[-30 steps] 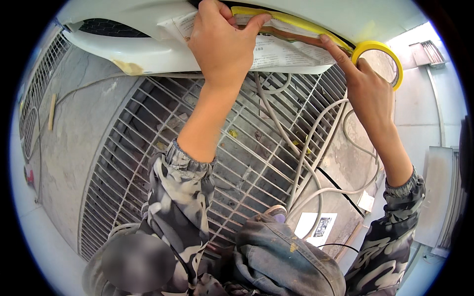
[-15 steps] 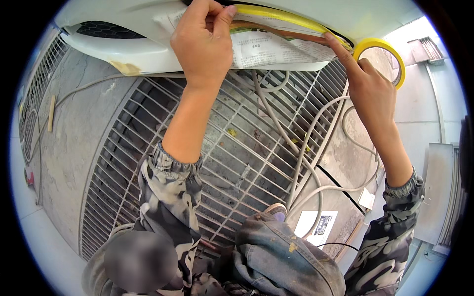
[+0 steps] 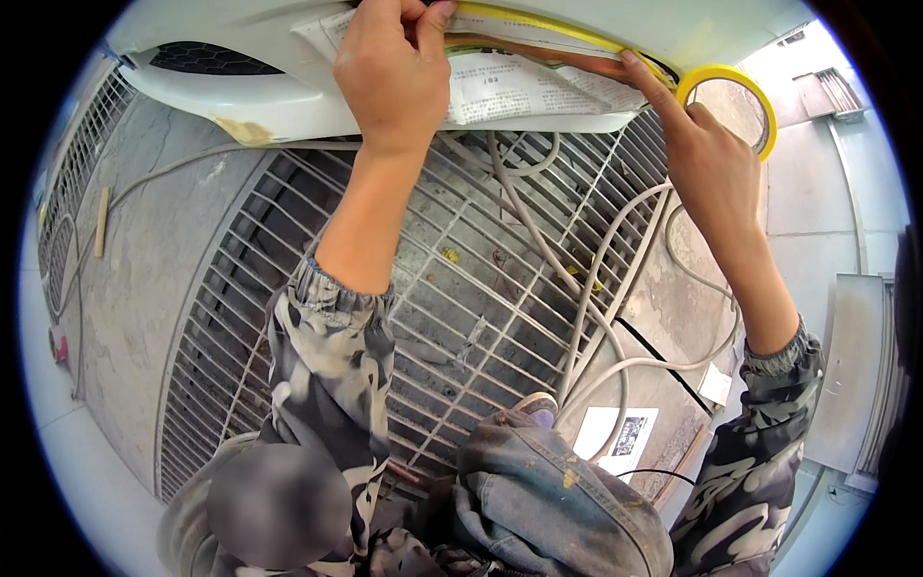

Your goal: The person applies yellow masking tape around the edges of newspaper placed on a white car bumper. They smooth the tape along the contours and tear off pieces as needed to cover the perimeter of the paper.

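A strip of yellow masking tape (image 3: pixel 538 21) runs along the edge of a white car bumper (image 3: pixel 317 108), above a sheet of printed paper (image 3: pixel 505 88) and a brown strip of masking (image 3: pixel 567 60). My left hand (image 3: pixel 394 77) is closed at the tape's left part, thumb and forefinger pinching it near the top rim. My right hand (image 3: pixel 707 159) stretches its index finger onto the right part of the strip. Its other fingers curl at the roll of yellow tape (image 3: pixel 766 120), which stands upright beside them; the thumb is hidden.
Beneath the bumper lies a metal floor grate (image 3: pixel 461 288). A grey hose (image 3: pixel 586 317) loops across it to the right. A white printed sheet (image 3: pixel 601 433) lies by my knee (image 3: pixel 567 490), and a wooden stick (image 3: pixel 101 221) on the left floor.
My right hand and the tape roll have shifted slightly left and up. The strip sits a little higher and flatter against the bumper edge. My left hand has barely moved.
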The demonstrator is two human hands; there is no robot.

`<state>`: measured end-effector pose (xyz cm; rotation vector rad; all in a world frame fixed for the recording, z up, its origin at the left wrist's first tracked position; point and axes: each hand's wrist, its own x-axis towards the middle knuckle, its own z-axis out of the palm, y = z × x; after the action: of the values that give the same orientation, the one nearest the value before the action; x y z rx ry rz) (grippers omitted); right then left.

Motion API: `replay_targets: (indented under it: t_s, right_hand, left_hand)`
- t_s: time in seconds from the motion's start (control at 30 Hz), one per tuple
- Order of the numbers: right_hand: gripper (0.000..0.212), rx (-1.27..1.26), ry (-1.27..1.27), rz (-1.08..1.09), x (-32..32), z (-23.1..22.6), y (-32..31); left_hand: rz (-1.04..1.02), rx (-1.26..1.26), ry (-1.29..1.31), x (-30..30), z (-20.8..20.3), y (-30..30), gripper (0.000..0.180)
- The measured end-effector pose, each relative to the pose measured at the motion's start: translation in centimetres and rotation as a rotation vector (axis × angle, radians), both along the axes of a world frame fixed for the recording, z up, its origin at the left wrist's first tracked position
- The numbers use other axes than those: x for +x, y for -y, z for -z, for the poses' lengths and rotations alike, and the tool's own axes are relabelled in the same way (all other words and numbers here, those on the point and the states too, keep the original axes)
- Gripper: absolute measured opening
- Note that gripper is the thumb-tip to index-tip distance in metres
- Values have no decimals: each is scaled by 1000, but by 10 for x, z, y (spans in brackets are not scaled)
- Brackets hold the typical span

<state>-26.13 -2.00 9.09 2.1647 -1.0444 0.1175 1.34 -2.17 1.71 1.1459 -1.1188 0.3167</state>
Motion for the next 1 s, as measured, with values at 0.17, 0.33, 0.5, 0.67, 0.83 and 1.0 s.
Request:
replay_targets:
  t_s: [0.17, 0.33, 0.5, 0.67, 0.83, 1.0]
  right_hand:
    - [89, 71, 32, -70, -2, 2, -6]
    - [88, 76, 43, -70, -6, 3, -9]
    - [85, 74, 74, -57, -6, 3, -3]
    - [85, 109, 69, -5, 1, -1, -1]
    - [82, 147, 106, 23, 0, -1, -1]
    - [75, 158, 175, -3, -2, -1, 0]
  left_hand:
    - [37, 43, -13, 3, 1, -5, 26]
    - [66, 0, -29, 4, 4, -3, 26]
    - [85, 43, -25, 2, 0, -5, 26]
    - [23, 19, 9, 1, -1, -6, 27]
    - [-89, 284, -104, 6, -4, -10, 21]
    - [-70, 169, -95, 8, -14, -16, 27]
